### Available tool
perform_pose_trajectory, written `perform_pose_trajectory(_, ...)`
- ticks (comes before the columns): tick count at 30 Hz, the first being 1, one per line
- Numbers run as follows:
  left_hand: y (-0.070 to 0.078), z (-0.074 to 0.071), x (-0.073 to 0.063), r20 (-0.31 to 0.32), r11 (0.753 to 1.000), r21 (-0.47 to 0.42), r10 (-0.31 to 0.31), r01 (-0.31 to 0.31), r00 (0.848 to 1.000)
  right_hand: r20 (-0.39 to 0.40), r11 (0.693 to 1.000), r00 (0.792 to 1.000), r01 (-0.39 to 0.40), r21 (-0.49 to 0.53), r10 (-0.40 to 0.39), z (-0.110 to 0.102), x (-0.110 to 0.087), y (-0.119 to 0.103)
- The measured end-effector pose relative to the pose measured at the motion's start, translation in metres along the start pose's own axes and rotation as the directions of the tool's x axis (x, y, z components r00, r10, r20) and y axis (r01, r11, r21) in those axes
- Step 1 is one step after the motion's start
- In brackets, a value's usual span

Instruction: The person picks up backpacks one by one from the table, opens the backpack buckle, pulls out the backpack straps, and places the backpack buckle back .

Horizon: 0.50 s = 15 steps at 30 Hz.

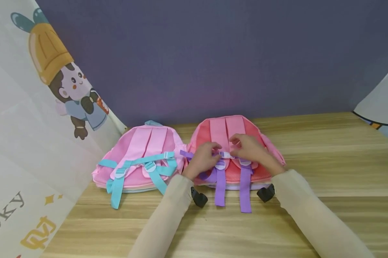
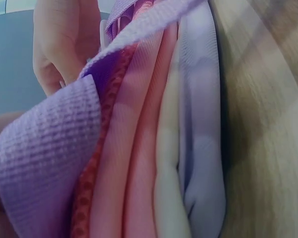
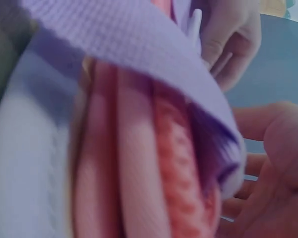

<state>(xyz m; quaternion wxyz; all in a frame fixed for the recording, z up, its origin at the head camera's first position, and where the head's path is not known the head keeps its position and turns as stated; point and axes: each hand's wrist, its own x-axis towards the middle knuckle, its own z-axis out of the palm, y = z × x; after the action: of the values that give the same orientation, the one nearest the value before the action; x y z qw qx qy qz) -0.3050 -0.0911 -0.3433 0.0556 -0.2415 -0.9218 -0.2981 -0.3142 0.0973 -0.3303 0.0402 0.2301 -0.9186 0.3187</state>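
A red-pink backpack (image 1: 200, 134) lies with its shoulder straps facing up. Purple webbing straps (image 1: 219, 186) hang over its lower edge. Across its middle, a pale plastic buckle (image 1: 226, 154) sits on a purple cross strap. Just left of the buckle is my left hand (image 1: 203, 159), thumb and forefinger loosely bent with a gap between them. My right hand (image 1: 250, 147) is on the buckle's right side, its thumb close to it and its forefinger held apart. In the right wrist view, the right hand's fingers (image 3: 253, 166) are spread behind a purple strap (image 3: 139, 44).
A pink backpack (image 1: 134, 143) with turquoise straps (image 1: 118, 190) lies against the left side of the red-pink one. Both rest on a wood-grain table (image 1: 326, 165) before a dark blue-grey panel (image 1: 213, 61). A white printed sheet (image 1: 26, 136) stands on the left.
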Motion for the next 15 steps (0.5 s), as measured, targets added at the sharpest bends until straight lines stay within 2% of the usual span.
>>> perform_pose_trajectory(8,0.001,0.002,0.003,0.008,1.0,0.001,-0.02,0.02,1.0,0.056,1.0,0.998,0.01,-0.012,-0.009,0.015,0.003,0.002)
perform_pose_trajectory(15,-0.001,0.004,0.003,0.024,0.999,-0.009,-0.042,0.043,0.999,0.036,0.999,0.998,0.047,0.025,-0.048,0.023,0.002,0.005)
